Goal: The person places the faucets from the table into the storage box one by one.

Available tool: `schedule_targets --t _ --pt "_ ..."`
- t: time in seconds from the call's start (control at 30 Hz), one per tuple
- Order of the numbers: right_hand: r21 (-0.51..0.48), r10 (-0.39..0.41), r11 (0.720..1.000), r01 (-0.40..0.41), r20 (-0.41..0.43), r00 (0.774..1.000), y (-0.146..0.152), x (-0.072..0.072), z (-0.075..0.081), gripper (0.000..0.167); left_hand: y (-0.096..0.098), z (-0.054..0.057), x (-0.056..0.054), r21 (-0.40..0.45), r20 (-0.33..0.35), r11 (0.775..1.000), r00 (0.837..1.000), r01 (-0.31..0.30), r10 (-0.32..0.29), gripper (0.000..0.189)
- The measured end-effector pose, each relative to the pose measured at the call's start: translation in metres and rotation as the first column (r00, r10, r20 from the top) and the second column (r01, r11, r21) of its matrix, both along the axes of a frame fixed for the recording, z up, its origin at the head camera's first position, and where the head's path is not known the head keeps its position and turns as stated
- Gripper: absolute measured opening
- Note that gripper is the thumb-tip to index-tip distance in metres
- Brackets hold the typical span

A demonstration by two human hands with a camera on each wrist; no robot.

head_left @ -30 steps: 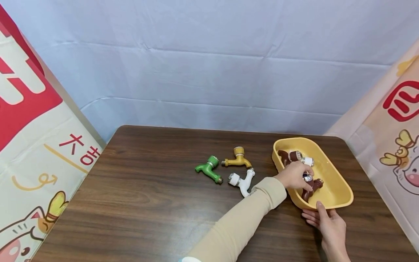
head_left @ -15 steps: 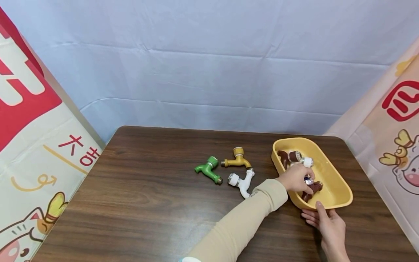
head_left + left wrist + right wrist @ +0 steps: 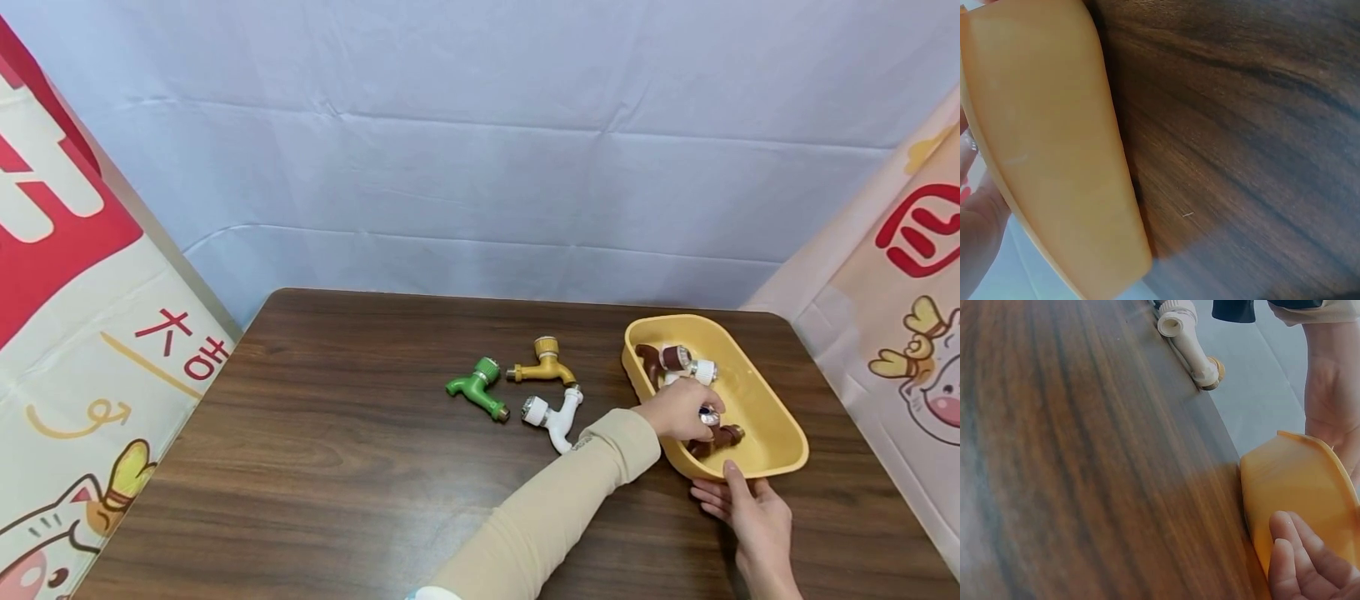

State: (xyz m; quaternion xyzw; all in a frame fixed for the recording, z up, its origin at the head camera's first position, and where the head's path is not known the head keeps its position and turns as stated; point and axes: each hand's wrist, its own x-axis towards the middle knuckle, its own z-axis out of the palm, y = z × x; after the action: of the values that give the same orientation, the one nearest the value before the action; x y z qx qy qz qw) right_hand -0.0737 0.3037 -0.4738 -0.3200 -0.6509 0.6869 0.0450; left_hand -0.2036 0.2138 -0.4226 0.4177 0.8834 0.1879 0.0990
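Note:
The left hand [image 3: 678,408] reaches into a yellow plastic tub [image 3: 765,417] and grips a brown faucet [image 3: 727,436] by its knob end, which has a shiny cap. Part of that faucet is hidden under the hand. A second brown faucet [image 3: 675,358] and a white faucet [image 3: 703,371] lie further back in the tub. At the near end, the right hand [image 3: 761,525] holds the tub, its thumb at the rim and its fingers [image 3: 1310,556] against the outer wall. In the left wrist view, the tub's outer wall [image 3: 1060,137] fills the left side.
On the wooden table [image 3: 337,467], left of the tub, lie a green faucet [image 3: 476,389], a yellow faucet [image 3: 547,364] and a white faucet [image 3: 558,417], partly behind the left sleeve [image 3: 540,517]. A pale cloth [image 3: 465,150] hangs behind the table.
The left hand has shifted slightly to the right, and the brown faucet in it has turned, its threaded end now lower in the picture. The right hand and tub stay put.

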Motion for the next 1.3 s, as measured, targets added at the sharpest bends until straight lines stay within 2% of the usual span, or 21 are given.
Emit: schedule_targets --t 0.17,0.33,0.53,0.7,0.97,1.1,1.3 --pt "-0.006 0.013 1.0 -0.013 -0.035 0.999 0.001 0.001 0.0 0.034 -0.001 0.0 -0.003 -0.009 0.026 1.0 1.0 0.004 -0.004 0.036" --pt "-0.002 0.009 1.0 -0.009 -0.025 1.0 0.0 0.001 0.002 0.034 -0.006 0.003 -0.003 0.006 0.072 1.0 0.997 0.007 -0.007 0.038" --pt "-0.01 0.011 1.0 -0.012 -0.03 0.999 -0.002 0.003 0.006 0.032 -0.021 0.01 -0.004 0.05 0.033 0.997 0.998 0.056 -0.058 0.036" --pt "-0.018 0.005 1.0 -0.006 -0.033 0.999 -0.003 0.003 0.007 0.032 -0.029 0.016 -0.008 0.133 0.043 0.991 0.999 0.021 -0.027 0.033" --pt "0.0 0.021 1.0 -0.021 -0.071 0.997 0.002 0.003 0.001 0.031 -0.037 0.026 -0.006 0.219 -0.01 0.976 1.0 0.004 -0.002 0.021" --pt "-0.007 0.023 1.0 -0.023 -0.065 0.998 0.001 0.003 0.001 0.031 -0.04 0.03 -0.004 0.229 0.007 0.973 1.0 0.002 -0.004 0.022" --pt "-0.01 0.007 1.0 -0.007 -0.01 1.0 -0.002 0.002 0.005 0.033 -0.048 0.038 -0.002 0.239 0.038 0.971 0.999 0.024 -0.035 0.022"
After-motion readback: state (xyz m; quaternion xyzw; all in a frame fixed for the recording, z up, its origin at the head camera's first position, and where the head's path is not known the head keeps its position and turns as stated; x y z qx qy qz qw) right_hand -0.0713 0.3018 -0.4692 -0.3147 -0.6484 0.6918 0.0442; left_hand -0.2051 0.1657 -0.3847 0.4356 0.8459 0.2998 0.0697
